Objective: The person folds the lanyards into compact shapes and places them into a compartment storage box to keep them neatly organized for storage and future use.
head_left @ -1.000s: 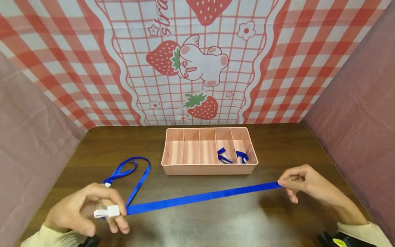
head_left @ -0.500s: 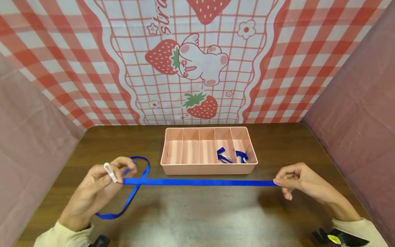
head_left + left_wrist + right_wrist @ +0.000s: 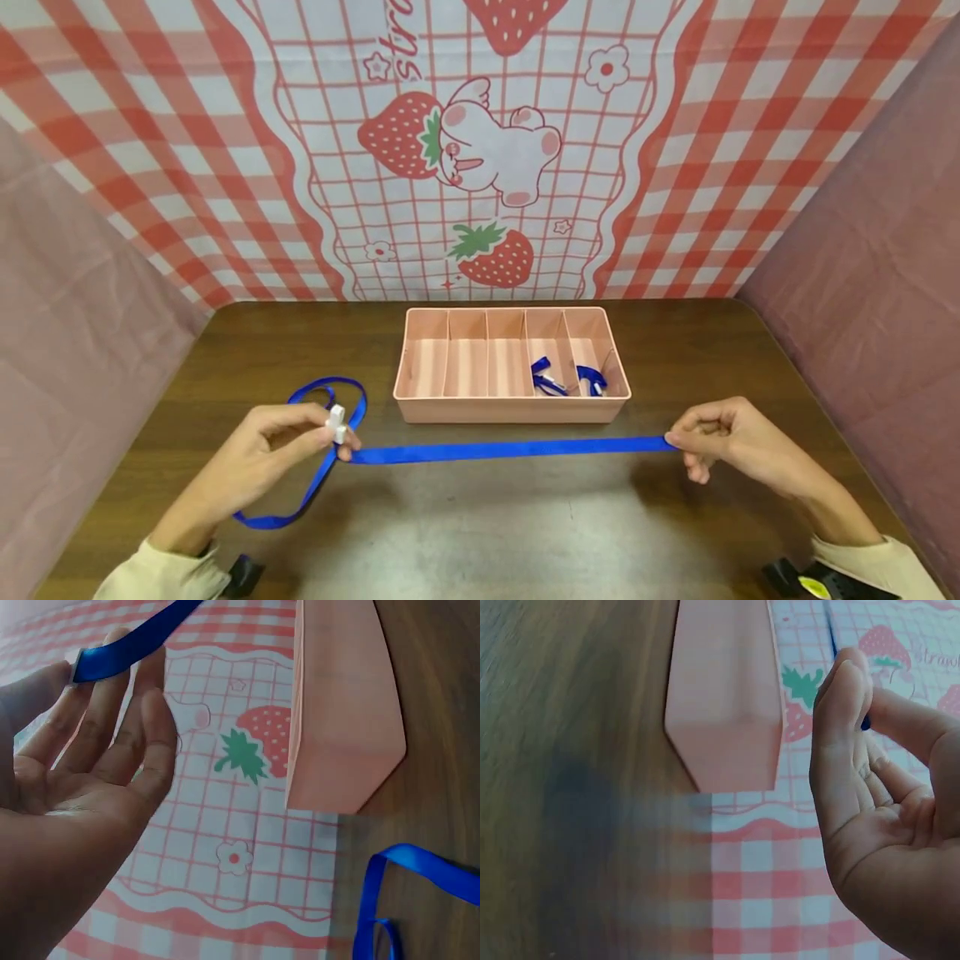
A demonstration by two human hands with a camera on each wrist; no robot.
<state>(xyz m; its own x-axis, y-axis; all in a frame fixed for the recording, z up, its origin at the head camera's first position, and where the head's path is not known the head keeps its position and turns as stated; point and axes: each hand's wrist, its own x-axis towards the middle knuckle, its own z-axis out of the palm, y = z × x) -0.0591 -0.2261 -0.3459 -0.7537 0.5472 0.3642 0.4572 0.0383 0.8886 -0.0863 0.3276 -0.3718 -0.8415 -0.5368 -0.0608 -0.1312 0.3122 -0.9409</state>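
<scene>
A blue lanyard [image 3: 480, 451] is stretched almost level between the two hands, above the table in front of the box. My left hand [image 3: 258, 454] pinches its white plastic clip [image 3: 337, 425] between thumb and fingers; the left wrist view has the blue strap [image 3: 124, 656] running away from that pinch over spread fingers. At the other end, my right hand [image 3: 731, 437] pinches the strap between thumb and index finger, and a bit of blue shows there in the right wrist view. Another loop of blue strap [image 3: 277, 522] lies on the table beside and behind the left hand.
A pink box [image 3: 510, 410] with several compartments stands at the back middle of the brown table [image 3: 480, 542]. Its two right compartments hold folded blue lanyards [image 3: 592, 381]. A strawberry-patterned cloth [image 3: 480, 167] hangs behind the table.
My left hand has risen and moved right with the white clip, and the strap has gone from slanted to nearly level. The right hand has shifted only slightly left.
</scene>
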